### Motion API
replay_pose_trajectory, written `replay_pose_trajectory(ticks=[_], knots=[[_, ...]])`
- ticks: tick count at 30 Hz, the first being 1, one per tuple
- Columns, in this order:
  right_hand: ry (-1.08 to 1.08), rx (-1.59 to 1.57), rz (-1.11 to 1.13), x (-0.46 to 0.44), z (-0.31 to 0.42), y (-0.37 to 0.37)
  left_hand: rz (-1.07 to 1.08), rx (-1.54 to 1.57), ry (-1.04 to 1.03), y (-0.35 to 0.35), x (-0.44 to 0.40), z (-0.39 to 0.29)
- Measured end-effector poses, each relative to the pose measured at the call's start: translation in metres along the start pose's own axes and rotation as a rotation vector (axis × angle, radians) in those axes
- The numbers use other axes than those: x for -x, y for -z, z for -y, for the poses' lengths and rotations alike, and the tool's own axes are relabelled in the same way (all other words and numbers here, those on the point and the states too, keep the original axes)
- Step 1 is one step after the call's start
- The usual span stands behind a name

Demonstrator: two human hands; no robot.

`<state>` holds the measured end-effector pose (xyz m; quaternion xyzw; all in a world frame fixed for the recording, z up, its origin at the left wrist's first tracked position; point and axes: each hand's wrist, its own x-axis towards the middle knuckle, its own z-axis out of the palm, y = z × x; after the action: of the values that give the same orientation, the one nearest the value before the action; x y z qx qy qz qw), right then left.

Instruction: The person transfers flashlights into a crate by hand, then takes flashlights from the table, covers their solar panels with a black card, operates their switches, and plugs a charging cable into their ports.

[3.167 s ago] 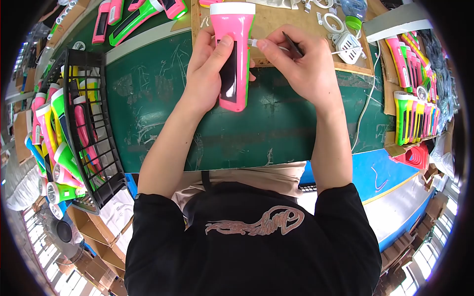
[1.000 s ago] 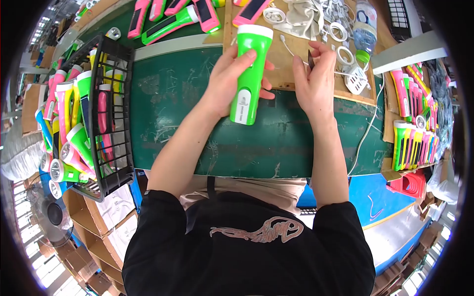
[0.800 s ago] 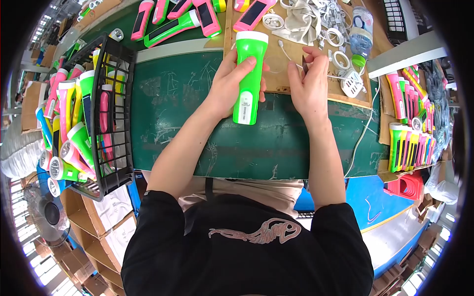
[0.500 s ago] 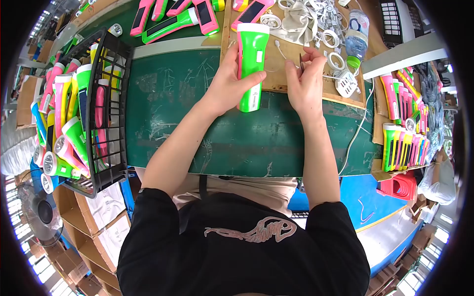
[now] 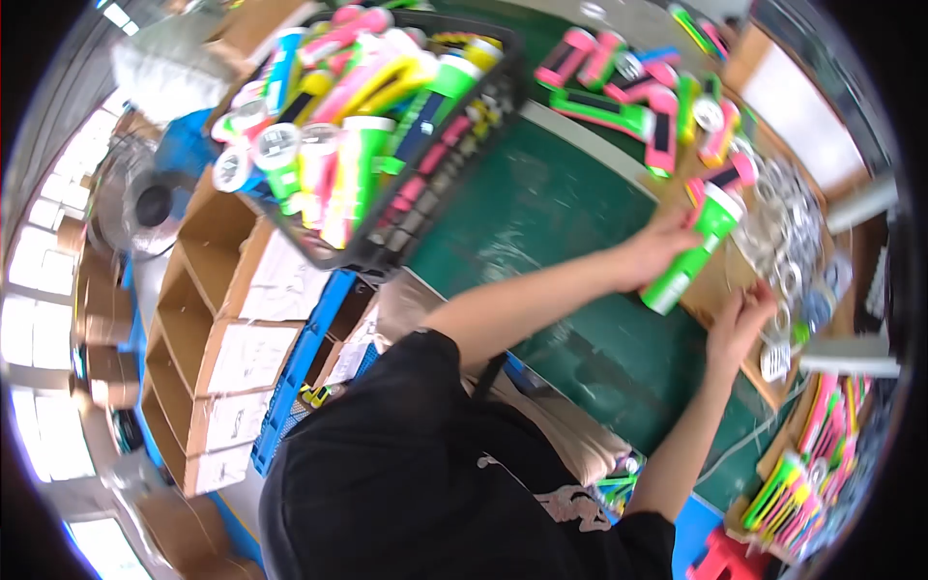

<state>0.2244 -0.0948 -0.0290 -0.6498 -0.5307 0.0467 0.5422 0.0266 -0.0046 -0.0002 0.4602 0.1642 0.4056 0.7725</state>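
- what's the left grip (image 5: 662, 249) doing?
- it's wrapped around a green flashlight (image 5: 691, 256), white-rimmed head pointing away from the person, tail end sticking out on the near side.
- so where's the flashlight, exactly?
- in that grip, held over the table (image 5: 580, 333) by the brown board (image 5: 710, 280).
- and the right grip (image 5: 742, 319)?
- near the left one, on its right. the fingers are bent in, but it's too blurred to tell whether they hold anything.
- what's around them?
- just right of the right grip, a white socket block (image 5: 775, 360), with a bottle (image 5: 822, 302) a bit farther right. beyond both grips, a heap of white cables (image 5: 773, 222). well left of the left grip, a black basket (image 5: 382, 246) heaped with flashlights.
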Motion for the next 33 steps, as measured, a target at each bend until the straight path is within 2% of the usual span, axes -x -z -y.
replay_pose_trajectory(ticks=[1,2,4,6,8,9,10,11,12,13,14,15,16,17,18,19,22,24,27,28,30,31,32,33], knots=[[0.023,0.199,0.015,-0.001,0.018,0.004,0.013,-0.050,-0.015,-0.008,0.006,-0.017],[-0.029,0.163,0.054,0.000,0.010,0.005,-0.002,-0.092,-0.017,-0.018,0.014,-0.039],[0.006,0.162,0.049,0.000,0.012,0.002,0.075,-0.221,-0.246,-0.032,0.038,-0.082],[-0.007,0.168,0.065,-0.001,0.018,0.002,0.091,-0.529,-0.308,-0.035,0.080,-0.145],[-0.024,0.169,0.069,-0.001,0.018,0.000,-0.025,-1.012,-0.652,-0.016,0.110,-0.196],[0.056,0.214,0.049,-0.001,0.015,-0.001,-0.151,-1.176,-0.570,-0.004,0.123,-0.233],[0.137,0.262,0.029,-0.001,0.014,-0.001,-0.331,-1.131,-0.545,0.010,0.131,-0.259],[0.105,0.264,0.034,0.000,0.019,-0.002,-0.377,-1.097,-0.522,0.028,0.135,-0.299],[0.102,0.259,0.029,0.000,0.023,-0.003,-0.470,-1.224,-0.432,0.047,0.140,-0.335],[0.118,0.272,0.048,0.000,0.027,-0.003,-0.484,-1.077,-0.485,0.089,0.138,-0.367],[0.135,0.290,0.066,0.000,0.032,-0.002,-0.726,-1.319,-0.536,0.114,0.135,-0.387],[0.134,0.300,0.057,-0.001,0.036,-0.004,-0.778,-1.300,-0.477,0.156,0.138,-0.407],[0.100,0.273,0.061,-0.001,0.040,-0.007,-0.731,-1.511,-0.465,0.184,0.139,-0.418],[0.053,0.266,0.059,0.002,0.042,-0.004,-0.815,-1.607,-0.402,0.215,0.140,-0.425],[0.078,0.315,0.058,0.002,0.042,-0.002,-0.707,-1.647,-0.190,0.247,0.143,-0.439],[0.095,0.311,0.051,0.001,0.040,-0.002,-0.817,-1.816,-0.186,0.296,0.147,-0.438],[0.040,0.259,0.050,0.001,0.046,0.000,-0.754,-1.900,0.125,0.256,0.145,-0.426],[0.053,0.301,0.044,0.003,0.040,0.009,-0.628,-2.010,0.060,0.279,0.140,-0.422],[0.047,0.296,0.066,0.001,0.040,0.002,-0.449,-1.992,-0.005,0.248,0.147,-0.422],[0.039,0.282,0.075,0.001,0.038,0.002,-0.484,-2.006,0.029,0.237,0.163,-0.429],[0.038,0.325,0.083,0.000,0.037,0.002,-0.634,-1.825,-0.109,0.209,0.188,-0.437],[0.091,0.330,0.078,0.000,0.034,0.002,-0.834,-1.906,-0.245,0.177,0.210,-0.430],[0.047,0.322,0.091,0.000,0.032,0.003,-0.837,-1.921,-0.230,0.173,0.239,-0.422],[0.044,0.331,0.098,0.000,0.032,0.003,-1.139,-2.028,-0.544,0.182,0.276,-0.417]])
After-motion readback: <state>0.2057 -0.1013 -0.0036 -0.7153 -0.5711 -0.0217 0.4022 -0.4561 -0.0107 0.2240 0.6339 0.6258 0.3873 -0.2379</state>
